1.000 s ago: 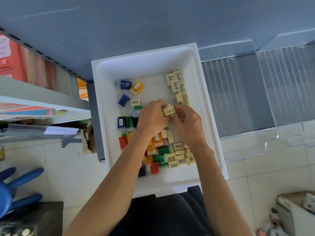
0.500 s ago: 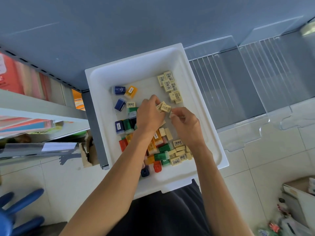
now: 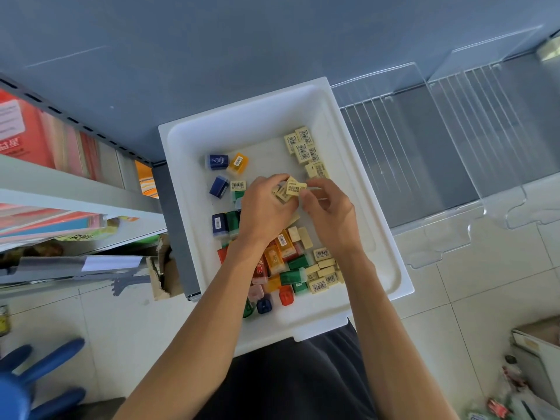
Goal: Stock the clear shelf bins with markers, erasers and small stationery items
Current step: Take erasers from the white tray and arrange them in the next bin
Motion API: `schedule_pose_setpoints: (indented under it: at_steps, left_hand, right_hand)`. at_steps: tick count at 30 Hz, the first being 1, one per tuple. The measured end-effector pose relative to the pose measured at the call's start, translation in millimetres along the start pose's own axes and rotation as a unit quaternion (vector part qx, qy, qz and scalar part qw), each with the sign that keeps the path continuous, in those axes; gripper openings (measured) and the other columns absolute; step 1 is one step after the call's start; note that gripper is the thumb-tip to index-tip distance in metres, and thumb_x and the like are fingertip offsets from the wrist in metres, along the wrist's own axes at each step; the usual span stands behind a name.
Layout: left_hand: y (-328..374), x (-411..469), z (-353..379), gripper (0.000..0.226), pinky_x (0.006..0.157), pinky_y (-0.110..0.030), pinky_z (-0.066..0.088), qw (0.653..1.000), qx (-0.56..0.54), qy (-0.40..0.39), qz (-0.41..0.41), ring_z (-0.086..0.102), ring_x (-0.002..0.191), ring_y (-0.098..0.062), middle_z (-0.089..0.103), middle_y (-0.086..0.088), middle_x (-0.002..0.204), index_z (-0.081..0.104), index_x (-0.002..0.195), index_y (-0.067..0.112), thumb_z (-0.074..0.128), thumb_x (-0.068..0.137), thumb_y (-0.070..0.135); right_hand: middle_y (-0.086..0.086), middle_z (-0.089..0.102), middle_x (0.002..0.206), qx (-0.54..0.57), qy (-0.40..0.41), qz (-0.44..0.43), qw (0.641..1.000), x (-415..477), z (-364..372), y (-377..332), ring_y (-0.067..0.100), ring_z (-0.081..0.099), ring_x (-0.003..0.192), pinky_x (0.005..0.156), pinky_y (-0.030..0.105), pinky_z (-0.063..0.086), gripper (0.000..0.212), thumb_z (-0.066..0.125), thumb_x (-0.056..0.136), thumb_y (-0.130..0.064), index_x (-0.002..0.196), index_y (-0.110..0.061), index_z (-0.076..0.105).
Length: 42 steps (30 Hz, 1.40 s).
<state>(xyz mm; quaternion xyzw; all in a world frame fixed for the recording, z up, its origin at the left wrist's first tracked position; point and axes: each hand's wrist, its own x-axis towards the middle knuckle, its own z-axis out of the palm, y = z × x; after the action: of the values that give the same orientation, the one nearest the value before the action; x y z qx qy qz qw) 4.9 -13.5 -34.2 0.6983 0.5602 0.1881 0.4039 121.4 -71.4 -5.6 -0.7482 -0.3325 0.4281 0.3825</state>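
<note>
A white tray rests on my lap against the blue shelf. It holds cream erasers with barcode labels in a row at its far right, another cream pile near me, and coloured erasers in blue, orange, green and red. My left hand grips a small stack of cream erasers above the tray's middle. My right hand pinches the stack's right end with thumb and fingertips. Two clear shelf bins sit to the tray's right.
A grey metal rack with red and coloured paper packs stands at left. A blue stool is at bottom left. Cardboard boxes with small goods sit on the tiled floor at bottom right.
The view has drifted, so the tray sits further left in frame. Both hands stay together on the cream eraser stack, shifting it slightly toward the tray's far side.
</note>
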Motion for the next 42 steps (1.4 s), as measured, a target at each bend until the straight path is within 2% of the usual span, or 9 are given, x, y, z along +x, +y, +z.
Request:
schedule_pose_setpoints:
  at_steps: [6, 11, 18, 21, 25, 28, 32, 37, 42]
  left_hand:
    - [11, -13, -18, 0.035, 0.072, -0.034, 0.055, 1.000, -0.018, -0.010, 0.013, 0.062, 0.085, -0.016, 0.064, -0.005, 0.095, 0.072, 0.117, 0.019, 0.077, 0.083, 0.023]
    - [24, -19, -36, 0.039, 0.073, -0.039, 0.057, 0.999, -0.011, -0.030, 0.039, 0.064, 0.087, -0.016, 0.063, -0.003, 0.096, 0.072, 0.119, 0.021, 0.078, 0.080, 0.026]
    - [74, -34, -29, 0.039, 0.084, -0.039, 0.056, 0.993, -0.042, -0.037, 0.107, 0.063, 0.098, -0.010, 0.067, 0.006, 0.104, 0.068, 0.117, 0.024, 0.080, 0.080, 0.027]
    - [98, -39, -15, 0.036, 0.078, -0.039, 0.056, 0.988, -0.037, -0.048, 0.145, 0.064, 0.092, -0.012, 0.068, 0.009, 0.099, 0.059, 0.109, 0.027, 0.080, 0.080, 0.030]
    - [120, -56, 13, 0.031, 0.071, -0.042, 0.053, 0.981, -0.013, -0.069, 0.180, 0.062, 0.085, -0.015, 0.065, 0.007, 0.092, 0.055, 0.101, 0.026, 0.077, 0.082, 0.035]
    - [142, -72, 42, 0.027, 0.068, -0.034, 0.051, 0.975, -0.005, -0.095, 0.200, 0.061, 0.084, -0.012, 0.064, 0.008, 0.092, 0.055, 0.098, 0.028, 0.076, 0.083, 0.038]
    - [178, -103, 94, 0.024, 0.062, -0.030, 0.046, 0.970, 0.003, -0.127, 0.208, 0.061, 0.077, -0.016, 0.065, 0.004, 0.086, 0.053, 0.094, 0.033, 0.075, 0.085, 0.036]
    - [244, -131, 159, 0.023, 0.062, -0.033, 0.050, 0.958, -0.022, -0.150, 0.243, 0.060, 0.070, -0.014, 0.064, 0.006, 0.079, 0.056, 0.090, 0.030, 0.077, 0.079, 0.033]
    - [292, -152, 222, 0.025, 0.063, -0.045, 0.053, 0.938, -0.034, -0.208, 0.275, 0.062, 0.071, -0.018, 0.066, 0.006, 0.079, 0.056, 0.089, 0.030, 0.077, 0.077, 0.033]
  right_hand:
    - [0.001, 0.071, 0.089, 0.016, -0.004, -0.024, 1.000, -9, -1, -1, 0.003, 0.066, 0.072, 0.060, 0.013, 0.049, 0.016, 0.060, 0.096, -0.019, 0.109, -0.013, 0.066]
    - [0.003, 0.072, 0.086, 0.055, 0.016, -0.054, 0.997, -28, -9, -12, 0.011, 0.066, 0.071, 0.068, 0.024, 0.054, 0.016, 0.061, 0.096, -0.018, 0.108, -0.009, 0.067]
    - [0.006, 0.069, 0.077, 0.126, 0.085, -0.093, 0.984, -58, -49, -31, 0.020, 0.067, 0.071, 0.065, 0.033, 0.055, 0.010, 0.063, 0.094, -0.013, 0.101, -0.015, 0.057]
    - [0.013, 0.066, 0.076, 0.137, 0.113, -0.108, 0.978, -63, -72, -28, 0.027, 0.063, 0.069, 0.065, 0.045, 0.054, 0.009, 0.064, 0.094, -0.012, 0.094, -0.017, 0.056]
    - [0.016, 0.065, 0.076, 0.181, 0.142, -0.105, 0.967, -80, -100, -8, 0.034, 0.062, 0.072, 0.067, 0.047, 0.053, 0.007, 0.065, 0.092, -0.014, 0.093, -0.016, 0.058]
    - [0.015, 0.064, 0.075, 0.210, 0.165, -0.097, 0.959, -95, -128, 14, 0.029, 0.060, 0.068, 0.064, 0.042, 0.051, 0.009, 0.066, 0.090, -0.022, 0.092, -0.017, 0.059]
    - [0.007, 0.057, 0.066, 0.243, 0.190, -0.091, 0.947, -121, -183, 47, 0.035, 0.054, 0.066, 0.067, 0.054, 0.049, 0.013, 0.065, 0.084, -0.032, 0.089, -0.023, 0.058]
    - [-0.005, 0.056, 0.060, 0.261, 0.236, -0.112, 0.929, -148, -267, 75, 0.023, 0.055, 0.063, 0.065, 0.050, 0.051, 0.007, 0.064, 0.091, -0.017, 0.090, -0.019, 0.057]
    - [0.015, 0.059, 0.069, 0.281, 0.297, -0.112, 0.906, -169, -333, 111, 0.022, 0.056, 0.066, 0.062, 0.048, 0.050, 0.008, 0.063, 0.092, -0.010, 0.091, -0.010, 0.056]
